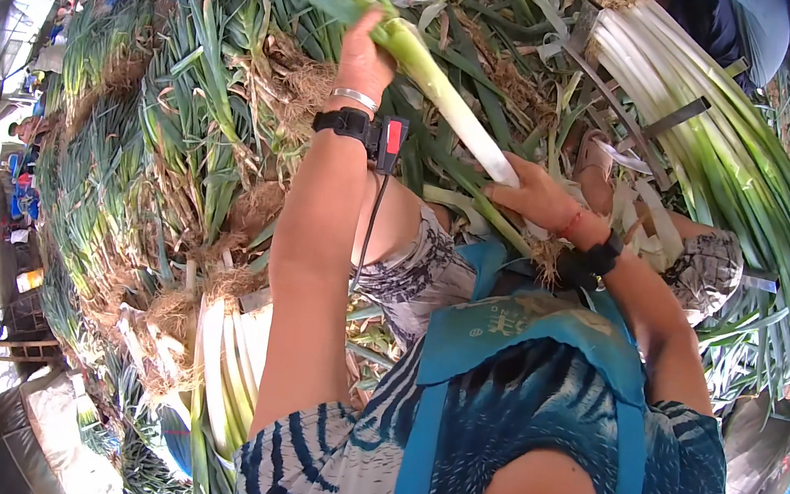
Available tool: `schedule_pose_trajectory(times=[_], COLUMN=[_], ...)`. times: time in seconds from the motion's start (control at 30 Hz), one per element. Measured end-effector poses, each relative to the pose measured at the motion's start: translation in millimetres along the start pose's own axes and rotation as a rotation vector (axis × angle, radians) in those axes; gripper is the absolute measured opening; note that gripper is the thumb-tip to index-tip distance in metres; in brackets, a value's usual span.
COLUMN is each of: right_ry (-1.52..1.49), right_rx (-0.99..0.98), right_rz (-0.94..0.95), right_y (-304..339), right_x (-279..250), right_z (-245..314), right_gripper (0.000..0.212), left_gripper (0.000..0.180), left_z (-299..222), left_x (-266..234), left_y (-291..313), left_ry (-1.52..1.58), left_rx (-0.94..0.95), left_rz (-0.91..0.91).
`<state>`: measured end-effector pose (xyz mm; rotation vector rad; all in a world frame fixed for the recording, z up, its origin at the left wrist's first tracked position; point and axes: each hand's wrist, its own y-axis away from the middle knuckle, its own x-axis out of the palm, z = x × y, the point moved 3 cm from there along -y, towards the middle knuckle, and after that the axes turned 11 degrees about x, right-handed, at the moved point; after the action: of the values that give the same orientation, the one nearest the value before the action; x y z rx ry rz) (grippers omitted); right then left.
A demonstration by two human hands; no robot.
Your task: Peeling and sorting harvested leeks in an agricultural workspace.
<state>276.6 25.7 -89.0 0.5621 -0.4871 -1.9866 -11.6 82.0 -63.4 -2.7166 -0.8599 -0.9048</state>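
Note:
Slanting across my lap is a large green onion, its leaves at the upper left and its clean white end at the lower right. My left hand is wrapped around it where the green leaves begin. At the white end, my right hand is closed, thumb and fingers against the stalk. Another thin stalk with bushy roots lies just below my right hand; whether that hand touches it I cannot tell. A black strap with a small device sits on my left wrist.
A heap of unpeeled green onions covers the left side. At the upper right, peeled white-stalked ones lie in a metal rack. Several white stalks lie by my left elbow. Loose leaves and peelings litter the ground ahead.

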Motion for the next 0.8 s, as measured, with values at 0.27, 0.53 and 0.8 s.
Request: schedule_pose_trajectory(times=[0.27,0.53,0.8], right_ry=[0.088,-0.545,-1.200], right_rx=[-0.005,0.225,0.048], right_rz=[-0.237,-0.043,0.403], right_y=[10,11,2], right_x=[-7,-24,-60], right_z=[-12,-41,-44], right_gripper=[0.044,0.037,0.024], left_gripper=[0.014,0.016,0.018], left_z=[56,41,-3], left_x=[-39,21,-19], left_y=[1,6,19], left_ry=[-0.506,-0.385,-0.306], left_rx=[-0.453,-0.203,-0.304], left_rz=[-0.036,0.317,0.299])
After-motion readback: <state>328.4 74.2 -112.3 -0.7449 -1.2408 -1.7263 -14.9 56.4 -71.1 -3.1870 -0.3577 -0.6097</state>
